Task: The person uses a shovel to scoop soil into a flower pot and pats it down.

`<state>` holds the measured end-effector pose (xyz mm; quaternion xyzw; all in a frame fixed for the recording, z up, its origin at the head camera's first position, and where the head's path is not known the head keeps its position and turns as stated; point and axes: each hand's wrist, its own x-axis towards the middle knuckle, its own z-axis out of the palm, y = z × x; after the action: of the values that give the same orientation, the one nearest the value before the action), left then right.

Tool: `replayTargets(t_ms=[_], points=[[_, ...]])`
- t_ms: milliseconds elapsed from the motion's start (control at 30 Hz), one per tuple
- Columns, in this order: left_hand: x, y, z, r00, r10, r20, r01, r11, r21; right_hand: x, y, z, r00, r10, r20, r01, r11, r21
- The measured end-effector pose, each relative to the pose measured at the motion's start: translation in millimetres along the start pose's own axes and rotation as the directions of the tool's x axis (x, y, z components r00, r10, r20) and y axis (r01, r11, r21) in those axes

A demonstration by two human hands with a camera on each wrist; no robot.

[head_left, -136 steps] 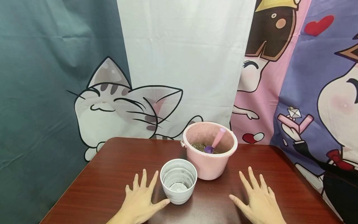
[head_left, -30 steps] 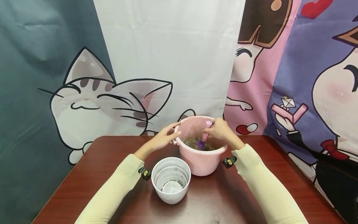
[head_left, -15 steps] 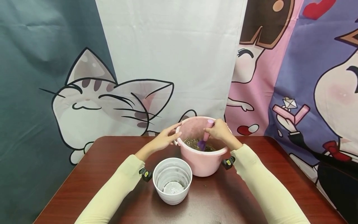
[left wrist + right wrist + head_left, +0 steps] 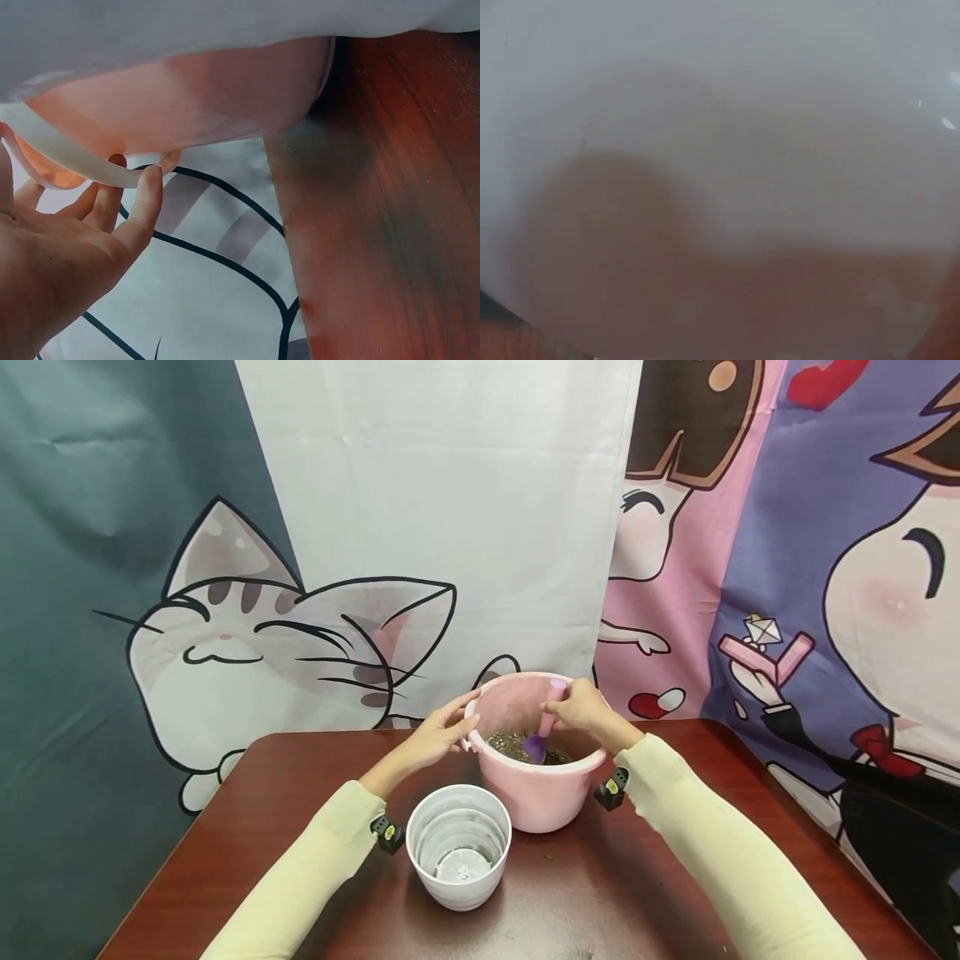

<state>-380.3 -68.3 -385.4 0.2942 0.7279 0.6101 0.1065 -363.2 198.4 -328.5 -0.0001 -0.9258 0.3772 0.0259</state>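
Note:
A pink bucket (image 4: 536, 797) with dark soil (image 4: 510, 745) in it stands on the table. My left hand (image 4: 431, 739) grips its left rim; in the left wrist view, the fingers of that hand (image 4: 90, 225) curl about the rim's edge (image 4: 75, 154). Inside the bucket, a small trowel with a pink handle (image 4: 548, 717) and purple blade (image 4: 535, 748) leans with its blade at the soil. My right hand (image 4: 588, 708) holds the handle near its top. A white ribbed flowerpot (image 4: 459, 847) stands in front of the bucket. The right wrist view is a close blur, hiding the fingers.
The reddish-brown wooden table (image 4: 300, 810) has its back edge close behind the bucket. A cloth backdrop (image 4: 450, 485) with cartoon figures hangs behind it. Small dark crumbs (image 4: 550, 857) lie near the bucket's foot.
Both hands were spread over the table at first; the left has since taken the bucket's rim and the right the trowel's handle. Over the last half second, the hands hardly move.

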Motion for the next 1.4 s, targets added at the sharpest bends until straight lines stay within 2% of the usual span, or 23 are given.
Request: replayTargets(t_ms=[233, 467, 633, 800, 933, 1100, 1333, 1400], points=[[3.9, -0.6, 2.9, 1.000, 0.014, -0.003, -0.014, 1.000, -0.001, 3.0, 3.4, 0.5, 0.998, 0.056, 0.017, -0.057, 0.994, 0.096], [1.1, -2.0, 1.1, 0.998, 0.017, -0.054, -0.017, 1.000, 0.007, 8.0, 0.3, 8.4, 0.994, 0.039, 0.102, -0.061, 0.971, 0.231], [1.3, -5.6, 3.2, 0.999, 0.033, -0.041, -0.032, 0.999, 0.029, 7.9, 2.4, 8.4, 0.992, 0.063, 0.105, -0.088, 0.963, 0.254], [0.0, -6.1, 4.6, 0.998, 0.047, -0.046, -0.044, 0.997, 0.057, 6.9, 2.2, 7.9, 0.994, 0.059, 0.093, -0.081, 0.965, 0.248], [-1.5, -6.2, 4.0, 0.997, 0.058, -0.055, -0.054, 0.997, 0.061, 5.4, -0.9, 8.4, 0.993, 0.059, 0.107, -0.089, 0.949, 0.302], [-4.3, -6.7, 2.6, 0.997, 0.058, -0.047, -0.055, 0.997, 0.062, 3.8, -3.7, 9.0, 0.988, 0.087, 0.130, -0.125, 0.939, 0.320], [-1.9, -4.7, 2.4, 0.995, 0.073, -0.066, -0.069, 0.995, 0.069, 3.8, -5.1, 6.6, 0.978, 0.116, 0.174, -0.185, 0.867, 0.463], [-1.3, -5.0, 2.8, 0.996, 0.072, -0.059, -0.067, 0.995, 0.073, 3.4, -4.6, 5.5, 0.975, 0.121, 0.186, -0.196, 0.860, 0.472]])
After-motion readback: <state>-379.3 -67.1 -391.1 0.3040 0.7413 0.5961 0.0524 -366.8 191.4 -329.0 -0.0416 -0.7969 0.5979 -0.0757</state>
